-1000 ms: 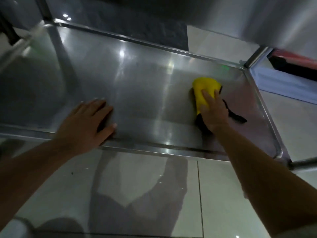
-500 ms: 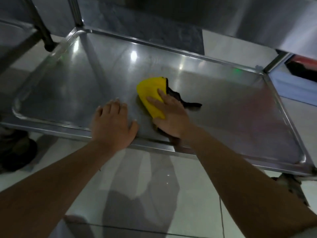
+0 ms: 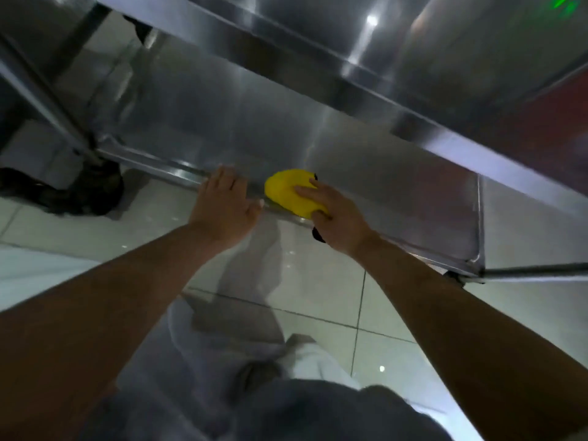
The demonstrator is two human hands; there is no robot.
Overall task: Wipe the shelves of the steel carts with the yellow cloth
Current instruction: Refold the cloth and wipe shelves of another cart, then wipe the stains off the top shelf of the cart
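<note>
The yellow cloth (image 3: 288, 192), bunched with a dark edge showing, lies on the front rim of the steel cart's lower shelf (image 3: 229, 128). My right hand (image 3: 334, 214) presses on it, fingers spread over the top and thumb at its near side. My left hand (image 3: 222, 202) rests flat on the shelf's front rim just left of the cloth, fingers straight. The upper shelf (image 3: 350, 58) overhangs and hides the back of the lower shelf.
A cart leg (image 3: 47, 100) runs down to a dark caster (image 3: 98, 186) at the left. A steel bar (image 3: 534, 272) sticks out at the right corner. White floor tiles (image 3: 318, 288) lie below, with my clothed legs (image 3: 254, 393) at the bottom.
My right hand has dragged the cloth from the middle of the shelf back to the front rim. The view has tilted and drawn back, so the upper shelf now fills the top.
</note>
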